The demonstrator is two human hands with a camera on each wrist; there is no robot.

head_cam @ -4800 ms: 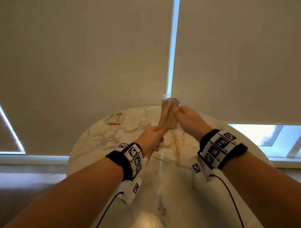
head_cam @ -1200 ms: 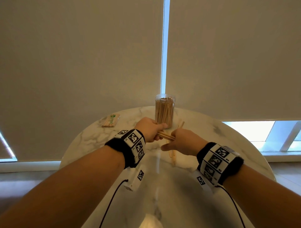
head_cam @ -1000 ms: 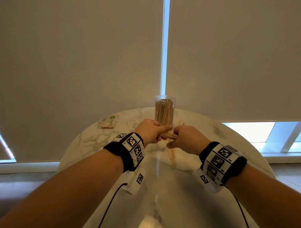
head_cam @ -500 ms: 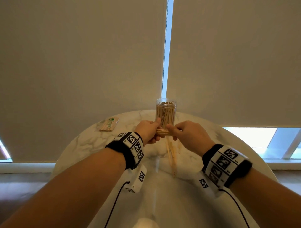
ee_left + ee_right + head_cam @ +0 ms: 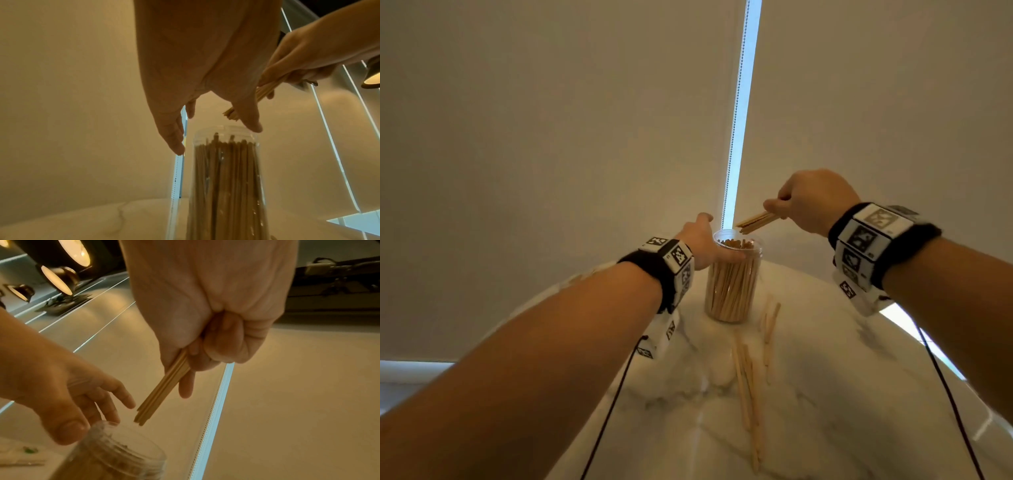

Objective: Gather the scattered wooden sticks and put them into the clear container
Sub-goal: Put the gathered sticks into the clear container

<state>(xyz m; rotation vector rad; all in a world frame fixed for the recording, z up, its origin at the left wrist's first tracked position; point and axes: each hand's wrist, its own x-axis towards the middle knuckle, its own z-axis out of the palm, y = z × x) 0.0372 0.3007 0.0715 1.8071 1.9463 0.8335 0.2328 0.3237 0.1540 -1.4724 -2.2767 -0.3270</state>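
1. Pale blinds hang behind our round marble bench, where the container stands upright at the far middle, already packed with sticks.
2. Our right hand grips a small bundle, its tips tilted down just above the container's right rim and not yet inside.
3. Our left hand lies open against the container's left rim, thumb across the near edge, steadying it but not closed round it.
4. We judge the step to be loading: next, stand the bundle up and slide it between the packed sticks.
5. Loose sticks remain on the bench, nearer us.
6. Half a second ago both hands held the bundle low, in front of the container; now only the right has it, raised.
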